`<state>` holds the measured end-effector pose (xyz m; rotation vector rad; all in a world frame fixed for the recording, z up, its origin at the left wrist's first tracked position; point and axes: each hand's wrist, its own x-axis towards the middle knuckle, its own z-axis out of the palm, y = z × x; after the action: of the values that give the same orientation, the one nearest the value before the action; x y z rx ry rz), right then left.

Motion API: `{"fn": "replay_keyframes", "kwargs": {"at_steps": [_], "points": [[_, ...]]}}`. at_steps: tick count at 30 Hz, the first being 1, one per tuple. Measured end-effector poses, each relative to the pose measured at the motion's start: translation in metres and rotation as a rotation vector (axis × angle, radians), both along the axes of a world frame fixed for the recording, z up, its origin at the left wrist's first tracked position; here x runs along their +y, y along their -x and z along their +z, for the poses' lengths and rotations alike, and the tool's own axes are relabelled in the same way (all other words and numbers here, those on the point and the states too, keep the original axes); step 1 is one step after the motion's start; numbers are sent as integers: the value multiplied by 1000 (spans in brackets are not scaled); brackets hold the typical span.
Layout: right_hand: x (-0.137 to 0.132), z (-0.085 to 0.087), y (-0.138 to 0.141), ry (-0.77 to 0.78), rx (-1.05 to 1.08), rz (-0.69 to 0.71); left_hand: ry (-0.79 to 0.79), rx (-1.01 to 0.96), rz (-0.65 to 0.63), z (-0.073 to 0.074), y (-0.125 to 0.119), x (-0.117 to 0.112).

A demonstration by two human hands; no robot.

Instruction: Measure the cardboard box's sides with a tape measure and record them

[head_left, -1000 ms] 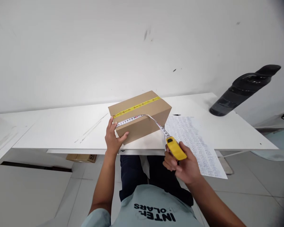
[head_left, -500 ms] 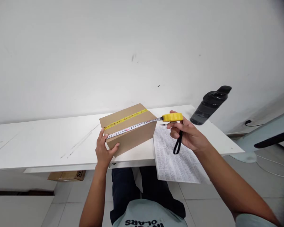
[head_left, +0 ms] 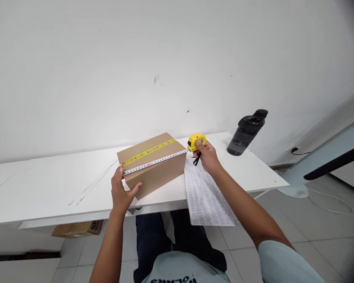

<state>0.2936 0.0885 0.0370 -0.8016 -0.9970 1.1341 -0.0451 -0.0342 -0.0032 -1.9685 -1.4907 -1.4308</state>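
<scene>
Head view: right hand (head_left: pixel 208 158) grips tape measure (head_left: pixel 196 140); box (head_left: pixel 159 173) lies leftward, long axis running to the left hand (head_left: pixel 121 192) clasping its end.

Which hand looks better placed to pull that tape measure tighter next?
The right hand, I think: it grips the yellow tape measure by the right end of the cardboard box, while the left hand holds the box's left end.

the right hand (head_left: pixel 209 158) has brought the yellow tape measure (head_left: pixel 197 141) up from the near right of the cardboard box (head_left: pixel 157 179) to just beside its top right edge. the blade (head_left: pixel 156 161), bent downward a second ago, now runs straight along the box's top.
</scene>
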Motion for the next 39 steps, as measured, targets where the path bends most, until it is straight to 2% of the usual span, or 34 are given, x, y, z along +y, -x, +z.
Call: {"fn": "replay_keyframes", "kwargs": {"at_steps": [4, 10, 14, 16, 19, 24, 28, 32, 35, 39], "points": [[-3, -4, 6, -33, 157, 8, 33, -86, -12, 1, 0, -3], [-35, -8, 0, 17, 187, 101, 47, 99, 175, 23, 1, -2], [-44, -23, 18, 48, 169, 59, 91, 81, 121, 33, 6, 8], [-40, -31, 31, 59, 193, 25, 86, 62, 76, 35, 7, 11], [-34, -41, 48, 97, 270, 47, 45, 30, 53, 34, 5, 9], [-32, -37, 64, 120, 253, 40, 21, -17, 95, 40, 0, -2], [-27, -27, 71, 128, 225, 43, 55, -139, 183, 55, -4, -17], [-18, -25, 80, 139, 232, 53, 233, -235, 355, 78, 0, -23], [-20, -28, 85, 135, 195, 19, 385, -303, 481, 98, 14, -12], [-37, -27, 82, 103, 18, 75, 490, -379, 538, 113, 44, 13]]}}
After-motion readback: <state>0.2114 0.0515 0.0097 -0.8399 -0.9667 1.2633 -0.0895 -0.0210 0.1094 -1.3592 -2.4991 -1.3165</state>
